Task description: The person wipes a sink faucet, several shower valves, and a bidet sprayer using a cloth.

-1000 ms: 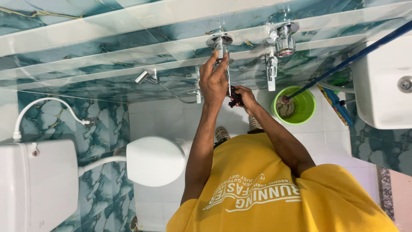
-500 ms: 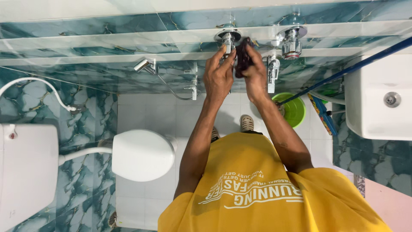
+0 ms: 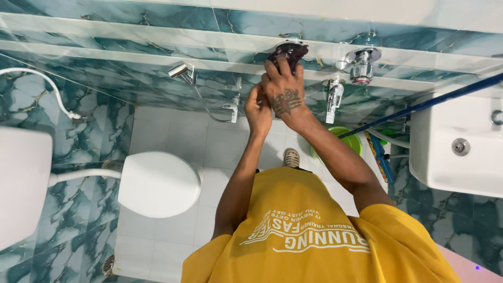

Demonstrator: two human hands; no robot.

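My right hand (image 3: pixel 285 93) presses a dark maroon cloth (image 3: pixel 288 51) over a chrome tap (image 3: pixel 279 46) mounted on the teal marble-pattern wall, and the cloth hides most of the fitting. My left hand (image 3: pixel 257 110) sits just below and left of it. Its fingers are curled around the tap's stem, which is mostly hidden behind both hands. A second chrome valve (image 3: pixel 362 62) sticks out of the wall to the right, apart from both hands.
A lever tap (image 3: pixel 332 97) and a hand sprayer (image 3: pixel 181 71) with its hose hang on the wall. A white toilet (image 3: pixel 157 183) is at the left and a white basin (image 3: pixel 456 152) at the right. A blue mop handle (image 3: pixel 435 100) leans into a green bucket (image 3: pixel 350 141).
My right hand has lifted the cloth from below the tap up onto it and now covers the fitting. My left hand has slid down the stem. The view has shifted right.
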